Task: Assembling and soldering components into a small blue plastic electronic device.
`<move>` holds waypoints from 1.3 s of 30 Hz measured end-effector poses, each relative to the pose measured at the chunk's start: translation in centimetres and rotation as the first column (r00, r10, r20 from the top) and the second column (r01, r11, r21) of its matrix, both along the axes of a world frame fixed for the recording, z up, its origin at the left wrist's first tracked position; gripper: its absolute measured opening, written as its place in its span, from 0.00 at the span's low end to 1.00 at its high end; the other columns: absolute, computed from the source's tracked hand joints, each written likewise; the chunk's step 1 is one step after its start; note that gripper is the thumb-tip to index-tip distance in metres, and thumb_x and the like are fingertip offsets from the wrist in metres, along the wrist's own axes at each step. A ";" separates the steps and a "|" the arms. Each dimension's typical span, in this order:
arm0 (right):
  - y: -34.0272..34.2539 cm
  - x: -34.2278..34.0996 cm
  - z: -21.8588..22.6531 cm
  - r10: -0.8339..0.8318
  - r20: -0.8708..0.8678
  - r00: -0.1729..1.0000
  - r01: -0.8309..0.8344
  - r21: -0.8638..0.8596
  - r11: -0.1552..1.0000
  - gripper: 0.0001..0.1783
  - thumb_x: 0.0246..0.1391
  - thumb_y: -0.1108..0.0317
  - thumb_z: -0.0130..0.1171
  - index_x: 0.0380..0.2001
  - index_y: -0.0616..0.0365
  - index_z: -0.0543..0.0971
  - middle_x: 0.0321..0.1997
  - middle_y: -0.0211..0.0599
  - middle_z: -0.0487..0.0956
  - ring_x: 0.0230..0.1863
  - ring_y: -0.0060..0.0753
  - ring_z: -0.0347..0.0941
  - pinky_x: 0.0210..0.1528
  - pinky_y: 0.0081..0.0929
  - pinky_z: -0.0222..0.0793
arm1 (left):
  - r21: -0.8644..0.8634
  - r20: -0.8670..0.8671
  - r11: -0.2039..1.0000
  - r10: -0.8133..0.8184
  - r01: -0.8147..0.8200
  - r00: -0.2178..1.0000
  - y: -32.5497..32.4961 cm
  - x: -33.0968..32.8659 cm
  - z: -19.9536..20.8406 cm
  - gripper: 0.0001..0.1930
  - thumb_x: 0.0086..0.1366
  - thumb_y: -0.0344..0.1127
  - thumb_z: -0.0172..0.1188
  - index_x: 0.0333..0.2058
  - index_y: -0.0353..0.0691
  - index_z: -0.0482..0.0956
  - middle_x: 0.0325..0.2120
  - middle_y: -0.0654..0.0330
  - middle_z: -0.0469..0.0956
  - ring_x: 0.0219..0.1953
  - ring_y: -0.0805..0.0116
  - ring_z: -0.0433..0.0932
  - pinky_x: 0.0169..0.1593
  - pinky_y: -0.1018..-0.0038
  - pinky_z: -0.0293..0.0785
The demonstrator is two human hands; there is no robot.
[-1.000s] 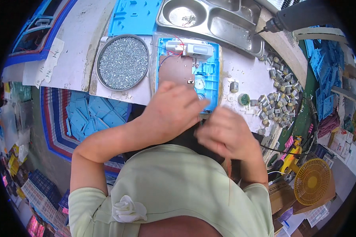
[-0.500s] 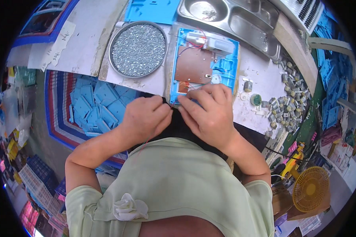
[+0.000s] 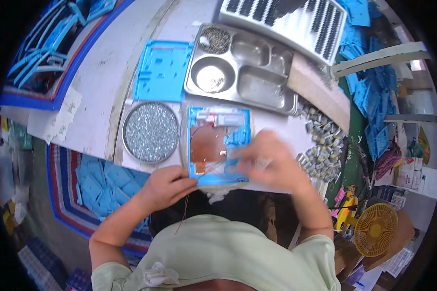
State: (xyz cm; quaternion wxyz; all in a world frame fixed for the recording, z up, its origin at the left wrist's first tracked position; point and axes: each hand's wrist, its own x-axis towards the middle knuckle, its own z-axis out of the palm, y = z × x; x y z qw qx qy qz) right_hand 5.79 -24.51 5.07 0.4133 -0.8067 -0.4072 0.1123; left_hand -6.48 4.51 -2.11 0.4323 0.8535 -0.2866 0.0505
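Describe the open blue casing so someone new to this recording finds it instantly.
Start from the steel compartment tray near the top. Just below it, right of the round pan of small metal pieces, lies the open casing, with the left hand by its lower left corner. Unlike the blue panel left of the tray, it contains a brown board.

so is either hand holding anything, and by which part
Left hand at the lower left corner of the blue casing, wires hanging below, grip unclear; right hand too blurred to tell.
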 end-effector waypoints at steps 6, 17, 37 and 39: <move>-5.9 23.3 1.8 -0.626 0.541 0.562 0.614 0.235 0.753 0.08 0.54 0.66 0.67 0.35 0.56 0.88 0.32 0.37 0.85 0.33 0.37 0.79 0.39 0.30 0.73 | 0.039 -0.052 0.997 -0.063 0.065 0.997 1.0 1.2 0.9 0.14 0.52 0.30 0.76 0.38 0.44 0.85 0.28 0.60 0.77 0.28 0.59 0.79 0.30 0.66 0.75; -5.1 38.9 0.6 -0.342 0.934 0.102 0.581 0.223 0.783 0.07 0.52 0.67 0.69 0.35 0.50 0.85 0.45 0.31 0.82 0.50 0.47 0.73 0.53 0.39 0.72 | 0.030 -0.090 0.999 -0.013 0.016 0.996 0.6 0.8 1.1 0.11 0.54 0.34 0.75 0.35 0.45 0.84 0.28 0.62 0.76 0.29 0.61 0.79 0.31 0.66 0.75; -1.0 -3.1 -2.5 -0.108 0.217 0.970 0.105 0.026 0.994 0.14 0.47 0.75 0.70 0.39 0.53 0.83 0.34 0.31 0.82 0.44 0.46 0.72 0.50 0.38 0.68 | -0.007 -0.120 1.000 -0.026 0.025 0.992 0.5 1.0 1.0 0.15 0.51 0.27 0.76 0.38 0.41 0.84 0.30 0.58 0.74 0.29 0.60 0.76 0.30 0.68 0.72; -0.6 -2.3 -3.3 -0.035 0.263 0.964 0.039 -0.008 0.999 0.14 0.46 0.74 0.70 0.38 0.51 0.83 0.34 0.30 0.82 0.45 0.46 0.71 0.50 0.39 0.68 | 0.005 -0.124 1.000 -0.003 0.004 0.992 0.4 1.1 1.2 0.13 0.53 0.28 0.74 0.37 0.42 0.83 0.30 0.59 0.74 0.29 0.59 0.77 0.31 0.66 0.74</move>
